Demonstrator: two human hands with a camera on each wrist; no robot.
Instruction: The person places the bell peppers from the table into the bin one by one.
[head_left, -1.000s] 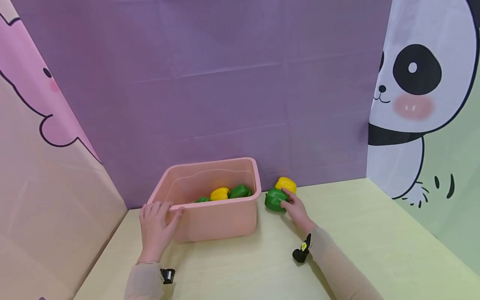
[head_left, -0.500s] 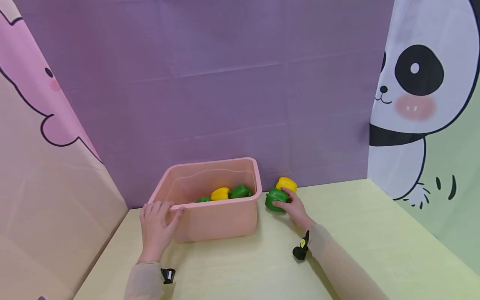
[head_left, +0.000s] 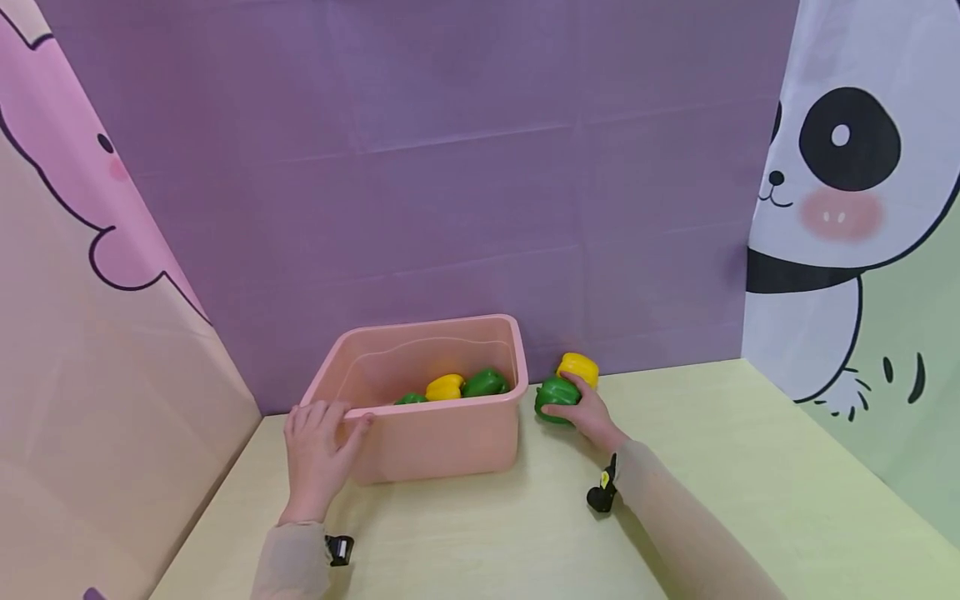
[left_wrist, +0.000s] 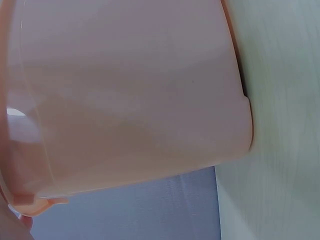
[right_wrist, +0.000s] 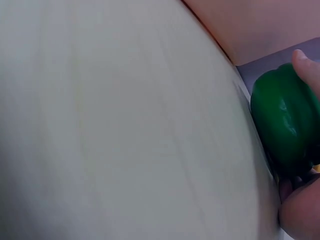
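A pink plastic bin [head_left: 442, 437] stands on the pale table near the purple back wall; its side fills the left wrist view [left_wrist: 125, 95]. Inside lie a yellow pepper [head_left: 444, 387] and two green peppers [head_left: 484, 382]. My left hand [head_left: 318, 446] grips the bin's front-left rim, thumb on the edge. Just right of the bin, my right hand [head_left: 581, 410] holds a green pepper [head_left: 553, 400], thumb and fingers curled round it; the right wrist view shows this green pepper [right_wrist: 287, 122] close up. A yellow pepper [head_left: 578, 367] sits right behind it on the table.
The table [head_left: 750, 467] runs wide to the right. A purple backdrop [head_left: 450, 167] closes the back, a pink cartoon panel [head_left: 90, 292] the left, and a panda panel [head_left: 847, 208] the right. Small black wrist cameras [head_left: 600, 496] sit on both forearms.
My right hand has closed more tightly round the green pepper and lifted it a little. The left hand stays on the bin's rim.
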